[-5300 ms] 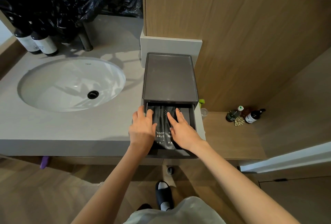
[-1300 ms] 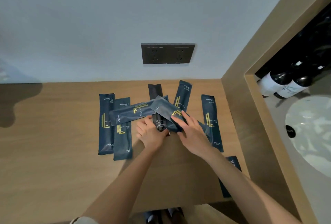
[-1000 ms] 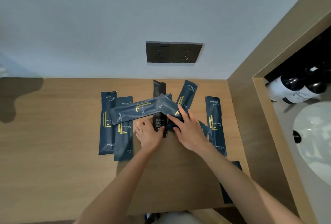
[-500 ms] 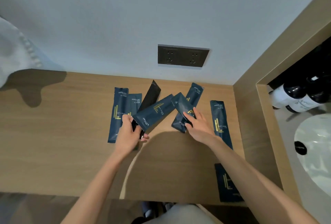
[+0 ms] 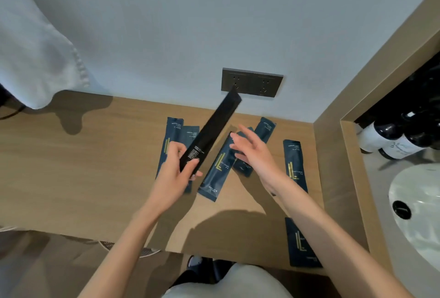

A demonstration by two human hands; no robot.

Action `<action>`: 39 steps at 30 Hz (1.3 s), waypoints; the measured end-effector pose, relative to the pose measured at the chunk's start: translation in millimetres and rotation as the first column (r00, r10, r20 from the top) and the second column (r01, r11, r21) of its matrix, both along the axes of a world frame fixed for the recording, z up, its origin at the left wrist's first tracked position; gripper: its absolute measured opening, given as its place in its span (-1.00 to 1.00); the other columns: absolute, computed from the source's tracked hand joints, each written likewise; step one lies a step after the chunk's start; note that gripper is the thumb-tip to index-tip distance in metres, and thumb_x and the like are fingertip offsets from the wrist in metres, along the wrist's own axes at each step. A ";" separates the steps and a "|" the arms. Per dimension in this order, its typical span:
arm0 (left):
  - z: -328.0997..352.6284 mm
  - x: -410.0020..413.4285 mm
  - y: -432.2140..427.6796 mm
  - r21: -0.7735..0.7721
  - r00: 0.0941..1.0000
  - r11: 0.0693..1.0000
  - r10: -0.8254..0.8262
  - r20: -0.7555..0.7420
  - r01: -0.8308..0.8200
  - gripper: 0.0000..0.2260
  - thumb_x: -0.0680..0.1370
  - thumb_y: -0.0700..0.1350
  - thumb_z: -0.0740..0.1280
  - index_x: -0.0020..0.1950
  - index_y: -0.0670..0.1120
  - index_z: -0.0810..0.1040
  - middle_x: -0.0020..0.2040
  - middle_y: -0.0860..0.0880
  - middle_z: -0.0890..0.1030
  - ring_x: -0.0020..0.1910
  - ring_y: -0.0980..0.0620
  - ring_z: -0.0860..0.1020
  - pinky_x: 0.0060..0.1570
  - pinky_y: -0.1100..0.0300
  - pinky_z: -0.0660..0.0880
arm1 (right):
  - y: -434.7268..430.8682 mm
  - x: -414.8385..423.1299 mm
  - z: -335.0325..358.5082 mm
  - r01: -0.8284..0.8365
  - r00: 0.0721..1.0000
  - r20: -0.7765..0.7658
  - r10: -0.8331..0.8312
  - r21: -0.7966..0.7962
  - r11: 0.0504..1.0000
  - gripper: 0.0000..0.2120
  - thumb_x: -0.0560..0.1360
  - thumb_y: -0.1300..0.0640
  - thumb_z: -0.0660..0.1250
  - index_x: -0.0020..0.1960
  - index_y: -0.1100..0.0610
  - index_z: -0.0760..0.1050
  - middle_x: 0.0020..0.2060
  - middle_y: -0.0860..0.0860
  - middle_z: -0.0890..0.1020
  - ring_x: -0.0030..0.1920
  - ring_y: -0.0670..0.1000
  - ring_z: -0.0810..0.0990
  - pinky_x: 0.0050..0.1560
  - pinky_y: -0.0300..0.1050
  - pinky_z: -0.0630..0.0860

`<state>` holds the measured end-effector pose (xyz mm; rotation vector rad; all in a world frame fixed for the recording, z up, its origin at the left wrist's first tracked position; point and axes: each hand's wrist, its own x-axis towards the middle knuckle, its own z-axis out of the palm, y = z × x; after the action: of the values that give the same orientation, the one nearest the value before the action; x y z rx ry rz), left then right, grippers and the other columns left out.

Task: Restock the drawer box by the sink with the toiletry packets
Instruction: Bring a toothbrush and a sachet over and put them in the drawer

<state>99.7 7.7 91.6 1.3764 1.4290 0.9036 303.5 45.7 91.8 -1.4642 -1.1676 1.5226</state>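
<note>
My left hand [image 5: 176, 173] grips the lower end of a long black packet [image 5: 212, 128] and holds it raised, tilted up to the right above the wooden counter [image 5: 83, 169]. My right hand [image 5: 252, 152] hovers open with fingers spread, just above several dark blue packets with gold marks. One blue packet [image 5: 217, 171] lies slanted between my hands, another blue packet [image 5: 294, 164] lies to the right, and one blue packet [image 5: 301, 245] sits near the counter's front edge. The drawer box is not in view.
A dark double socket [image 5: 252, 82] is on the wall behind the packets. A white towel [image 5: 35, 59] hangs at the left. Right of a wooden partition [image 5: 338, 154] are the sink basin [image 5: 419, 214] and dark bottles [image 5: 390, 135].
My left hand has lifted the black packet clear of the pile and let the blue one drop onto the counter. My right hand has come off the packets and opened above them.
</note>
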 end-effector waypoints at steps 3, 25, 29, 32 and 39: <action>8.3 21.8 -4.7 -0.080 0.978 0.987 -0.125 0.169 0.140 -0.83 0.58 -0.28 0.22 0.01 -0.20 0.20 -0.01 -0.21 0.55 -0.28 -0.03 0.67 -0.28 0.14 0.61 | 1.6 1.4 14.3 0.163 0.965 -0.205 -0.166 -0.034 0.986 -0.61 0.56 0.09 0.30 0.37 0.01 0.36 0.15 0.00 0.64 0.15 -0.04 0.63 0.21 -0.10 0.54; -13.9 124.0 -14.2 -0.037 0.955 0.955 -0.294 0.023 0.295 -0.71 0.61 -0.13 0.19 0.31 0.10 0.32 0.06 -0.06 0.64 -0.08 0.06 0.64 0.02 0.03 0.58 | -65.4 95.0 17.9 0.256 0.966 0.050 -0.255 -0.022 0.966 -0.77 0.56 0.07 0.28 0.20 0.08 0.53 0.06 0.00 0.64 0.05 -0.05 0.62 0.08 -0.15 0.59; -10.9 124.7 -17.4 -0.240 0.937 0.928 -0.217 0.272 0.284 -0.72 0.62 -0.16 0.17 0.33 -0.05 0.33 0.13 -0.10 0.64 -0.02 -0.06 0.66 -0.05 0.22 0.60 | -100.0 126.7 -12.2 0.181 0.875 0.459 -0.155 -0.014 0.983 -0.71 0.56 0.09 0.28 0.27 0.08 0.46 0.15 -0.03 0.57 0.00 -0.19 0.54 -0.03 -0.30 0.47; -13.0 121.7 -23.2 -0.326 0.917 0.897 -0.176 0.357 0.299 -0.72 0.60 -0.16 0.21 0.32 -0.08 0.37 0.17 -0.07 0.62 0.06 -0.06 0.64 -0.01 0.15 0.61 | -131.0 137.2 -45.6 0.175 0.744 0.668 -0.031 -0.149 0.973 -0.65 0.55 0.12 0.31 0.32 0.07 0.38 0.22 0.01 0.50 0.09 -0.08 0.50 -0.02 -0.31 0.40; -22.6 116.4 -35.2 -0.489 0.898 0.840 0.004 0.441 0.237 -0.72 0.57 -0.20 0.27 0.28 -0.06 0.44 0.12 -0.14 0.58 0.02 -0.02 0.65 -0.04 0.05 0.62 | -167.4 126.2 -101.4 0.258 0.607 0.794 0.047 -0.253 0.933 -0.29 0.41 0.11 0.47 0.43 0.02 0.16 0.31 0.12 0.30 0.32 0.11 0.27 0.27 -0.03 0.36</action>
<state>216.1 -27.4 69.0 0.7725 1.1179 0.6060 429.7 -121.7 -9.7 -2.5755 -1.2707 0.9934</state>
